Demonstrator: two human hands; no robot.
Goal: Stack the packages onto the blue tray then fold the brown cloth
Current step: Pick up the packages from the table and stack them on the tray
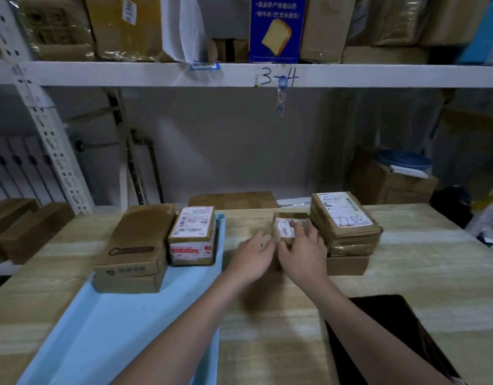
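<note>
Both hands are on the small box (288, 227), which sits on the table (406, 287) just right of the tray (123, 329). Right hand (302, 252) lies over its top with fingers curled round it; left hand (252, 255) touches its left side, fingers fairly straight, grip unclear. Two boxes (162, 245) already sit at the tray's far end. A taller stack (346, 226) stands further right of the tray. Dark cloth (378, 343) lies near right, unfolded. Best move, probably: squeeze from both sides, lift straight up, set it flat on the tray beside the others.
</note>
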